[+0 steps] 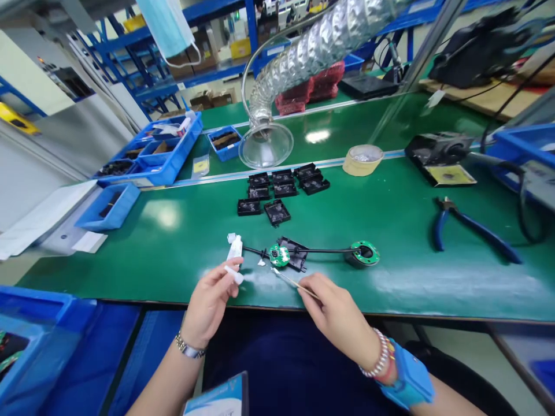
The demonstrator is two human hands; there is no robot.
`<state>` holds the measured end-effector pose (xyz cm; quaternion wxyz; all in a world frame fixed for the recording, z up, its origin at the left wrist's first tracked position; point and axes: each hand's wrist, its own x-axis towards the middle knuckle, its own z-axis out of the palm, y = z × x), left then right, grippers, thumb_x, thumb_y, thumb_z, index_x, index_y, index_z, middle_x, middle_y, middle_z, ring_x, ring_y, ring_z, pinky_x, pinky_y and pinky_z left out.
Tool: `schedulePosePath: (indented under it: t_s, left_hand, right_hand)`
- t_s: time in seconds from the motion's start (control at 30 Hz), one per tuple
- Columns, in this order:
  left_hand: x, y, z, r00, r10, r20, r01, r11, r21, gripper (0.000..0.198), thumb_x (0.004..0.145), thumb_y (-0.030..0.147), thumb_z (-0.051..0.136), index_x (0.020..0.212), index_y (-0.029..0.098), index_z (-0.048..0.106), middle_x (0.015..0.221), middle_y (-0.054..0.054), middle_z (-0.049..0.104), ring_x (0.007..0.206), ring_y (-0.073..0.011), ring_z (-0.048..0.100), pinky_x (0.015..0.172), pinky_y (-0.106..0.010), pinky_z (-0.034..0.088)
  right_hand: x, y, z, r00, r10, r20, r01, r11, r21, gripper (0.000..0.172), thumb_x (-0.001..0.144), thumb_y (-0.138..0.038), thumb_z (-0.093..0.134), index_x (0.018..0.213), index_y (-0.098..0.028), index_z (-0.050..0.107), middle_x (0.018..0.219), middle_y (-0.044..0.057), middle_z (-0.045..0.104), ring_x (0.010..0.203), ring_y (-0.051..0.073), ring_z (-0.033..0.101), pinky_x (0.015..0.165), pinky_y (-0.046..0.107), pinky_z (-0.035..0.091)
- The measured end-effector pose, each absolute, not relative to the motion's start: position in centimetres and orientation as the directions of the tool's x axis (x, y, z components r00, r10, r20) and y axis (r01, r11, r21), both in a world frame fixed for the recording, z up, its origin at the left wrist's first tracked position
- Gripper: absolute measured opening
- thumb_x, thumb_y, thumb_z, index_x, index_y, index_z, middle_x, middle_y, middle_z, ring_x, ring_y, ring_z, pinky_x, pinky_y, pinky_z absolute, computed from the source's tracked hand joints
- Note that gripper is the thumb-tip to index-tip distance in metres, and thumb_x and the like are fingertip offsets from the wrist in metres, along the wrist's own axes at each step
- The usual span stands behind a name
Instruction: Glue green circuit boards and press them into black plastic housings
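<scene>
My left hand (211, 301) pinches a small white tube (235, 258) at the near edge of the green mat (390, 231). Close by, my right hand (336, 309) is closed on a thin stick (289, 280) whose tip points left toward the tube. Just beyond my hands lies a small round green circuit board (279, 255) on a black plastic housing (295, 254). A black cable (329, 251) joins it to a second green ring-shaped board (363, 253) on the right.
Several black housings (281, 188) lie mid-mat. Blue-handled pliers (470, 226) rest at the right, a tape roll (362, 159) and a soldering station (437, 153) behind. A clear fume hood on a foil hose (266, 141) hangs at the back. Blue parts bins (150, 153) stand left.
</scene>
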<state>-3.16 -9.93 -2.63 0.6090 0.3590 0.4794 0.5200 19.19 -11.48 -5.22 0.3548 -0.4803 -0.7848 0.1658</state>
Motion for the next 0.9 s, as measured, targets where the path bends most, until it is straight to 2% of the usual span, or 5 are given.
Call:
schedulePosePath:
  t_s: [0.1, 0.2, 0.6, 0.9]
  left_hand:
    - [-3.6, -10.7, -3.5, 0.061, 0.969, -0.240, -0.137, 0.246, 0.960, 0.015, 0.068, 0.026, 0.069, 0.076, 0.013, 0.068, 0.117, -0.012, 0.053, 0.054, -0.0050, 0.045, 0.048, -0.020, 0.038]
    - [-3.9, -11.0, -4.1, 0.082, 0.971, -0.226, -0.085, 0.233, 0.969, 0.016, 0.068, 0.027, 0.069, 0.077, 0.014, 0.068, 0.120, -0.013, 0.051, 0.053, -0.0055, 0.044, 0.046, -0.021, 0.037]
    - [-4.4, -10.5, -4.7, 0.170, 0.955, -0.244, -0.085, 0.261, 0.962, 0.015, 0.070, 0.027, 0.067, 0.077, 0.014, 0.069, 0.124, -0.014, 0.047, 0.055, -0.0067, 0.047, 0.047, -0.021, 0.041]
    - [-4.4, -10.5, -4.8, 0.169, 0.952, -0.255, -0.109, 0.275, 0.955, 0.016, 0.069, 0.027, 0.068, 0.076, 0.014, 0.069, 0.122, -0.014, 0.049, 0.054, -0.0063, 0.046, 0.048, -0.022, 0.043]
  right_hand:
    - [18.7, -10.9, -6.1, -0.307, 0.877, 0.370, 0.678, 0.475, -0.562, 0.019, 0.090, -0.021, 0.034, 0.081, -0.018, 0.050, 0.073, 0.005, 0.056, 0.060, 0.014, 0.053, 0.054, 0.025, 0.042]
    - [18.4, -10.6, -6.3, -0.318, 0.870, 0.376, 0.704, 0.482, -0.522, 0.019, 0.090, -0.021, 0.034, 0.081, -0.018, 0.050, 0.073, 0.004, 0.056, 0.061, 0.014, 0.054, 0.055, 0.025, 0.042]
    - [17.8, -9.8, -6.3, -0.339, 0.863, 0.374, 0.713, 0.495, -0.497, 0.018, 0.090, -0.022, 0.037, 0.082, -0.018, 0.052, 0.073, 0.004, 0.058, 0.064, 0.014, 0.056, 0.057, 0.024, 0.041]
    - [17.1, -9.8, -6.7, -0.335, 0.844, 0.419, 0.778, 0.498, -0.382, 0.022, 0.091, -0.021, 0.036, 0.087, -0.015, 0.057, 0.076, 0.006, 0.061, 0.067, 0.016, 0.057, 0.060, 0.027, 0.043]
